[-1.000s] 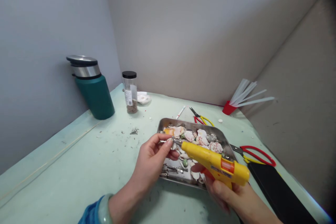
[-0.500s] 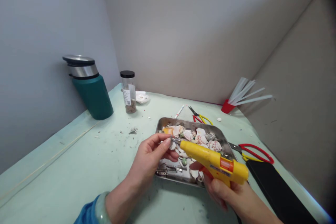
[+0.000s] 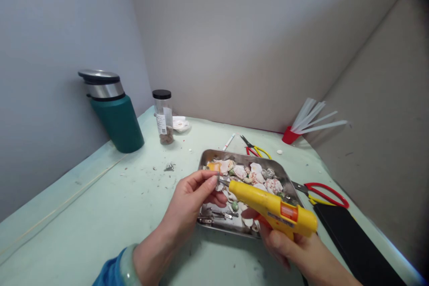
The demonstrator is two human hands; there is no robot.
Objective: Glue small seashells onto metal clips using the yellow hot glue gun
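Observation:
My right hand (image 3: 284,241) is wrapped round the handle of a yellow glue gun (image 3: 268,203), whose metal nozzle points left. Thumb and fingers of my left hand (image 3: 197,194) pinch a small metal hair clip (image 3: 218,176) right at the nozzle's tip; the fingers partly hide it. Both hands are above a metal tray (image 3: 234,233) full of seashells (image 3: 239,171). Several more metal clips (image 3: 217,216) lie in the tray's near left part, and a green shell (image 3: 235,206) rests close to them.
Behind the tray are small scissors (image 3: 258,151) and a pen (image 3: 229,141). Red-handled scissors (image 3: 326,194) and a black flat object (image 3: 355,241) lie at the right. A red cup (image 3: 290,136) holds glue sticks (image 3: 308,116). A teal bottle (image 3: 119,120) and a jar (image 3: 164,118) stand at the left.
The glue gun's nozzle and the pinched clip stay together, with barely any movement of either hand. The whole view has shifted very slightly.

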